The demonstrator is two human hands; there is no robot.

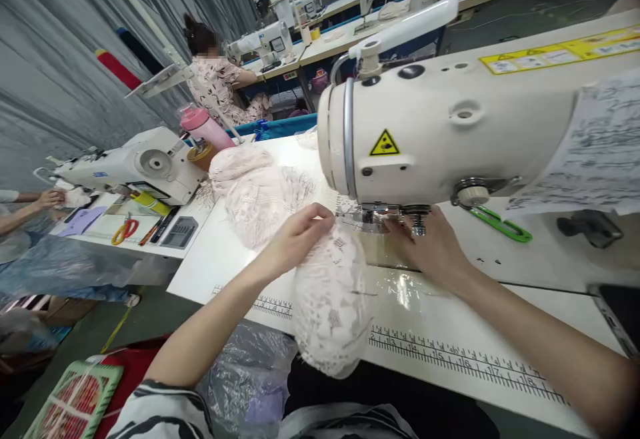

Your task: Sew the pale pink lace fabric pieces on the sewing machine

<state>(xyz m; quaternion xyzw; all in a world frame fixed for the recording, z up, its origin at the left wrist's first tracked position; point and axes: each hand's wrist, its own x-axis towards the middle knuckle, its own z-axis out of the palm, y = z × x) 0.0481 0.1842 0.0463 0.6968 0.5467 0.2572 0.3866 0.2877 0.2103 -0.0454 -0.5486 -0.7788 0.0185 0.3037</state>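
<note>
We're pinching the lace piece (pixel 330 299) by its edge in our left hand (pixel 300 232) at the presser foot (pixel 373 217). Our right hand (pixel 430 249) is pressing flat, fingers together, so it's lying smooth on the table (pixel 465 322).

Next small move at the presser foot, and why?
Probably feed the lace fabric a touch farther under the presser foot: the left hand grips its edge right at the foot, the right hand lies beside it, and most lace hangs off the table.
</note>
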